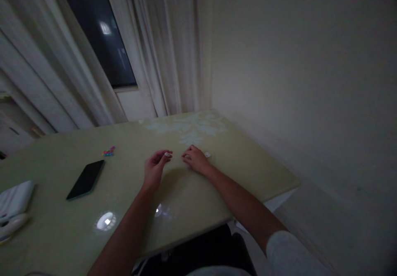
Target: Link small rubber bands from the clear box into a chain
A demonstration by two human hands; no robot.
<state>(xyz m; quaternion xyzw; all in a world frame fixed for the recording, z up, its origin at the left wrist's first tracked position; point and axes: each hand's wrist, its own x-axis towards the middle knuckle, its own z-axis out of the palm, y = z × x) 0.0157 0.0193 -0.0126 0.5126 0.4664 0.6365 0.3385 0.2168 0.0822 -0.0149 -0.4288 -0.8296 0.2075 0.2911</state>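
My left hand (156, 167) hovers over the pale green table (248, 168), fingers curled, pinching a tiny white piece (168, 154) at its fingertips. My right hand (196, 159) rests on the tabletop just to the right, fingers bent and pressed down at something too small to make out. Another small white piece (207, 154) lies on the table right beside my right hand. The room is dim.
A dark phone (86, 179) lies flat at the left. A small cluster of colourful bits (108, 152) sits behind it. White objects (14, 205) lie at the left edge. Curtains (167, 48) and a dark window (99, 27) stand behind; a wall runs along the right.
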